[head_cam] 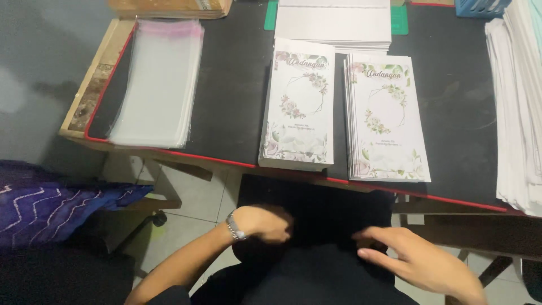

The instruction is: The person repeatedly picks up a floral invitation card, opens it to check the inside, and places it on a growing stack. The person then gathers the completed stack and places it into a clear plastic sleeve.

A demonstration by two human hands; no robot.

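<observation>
Head view showed both hands, left (265, 223) curled, right (420, 262) spread, each grip empty, below the counter (226, 101), near two floral white card stacks (297, 104).

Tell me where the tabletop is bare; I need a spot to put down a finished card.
The widest bare strip of black mat lies between the clear sleeves and the left card stack. A smaller patch lies between the right card stack and the white paper pile. The two card stacks sit nearly touching.
</observation>
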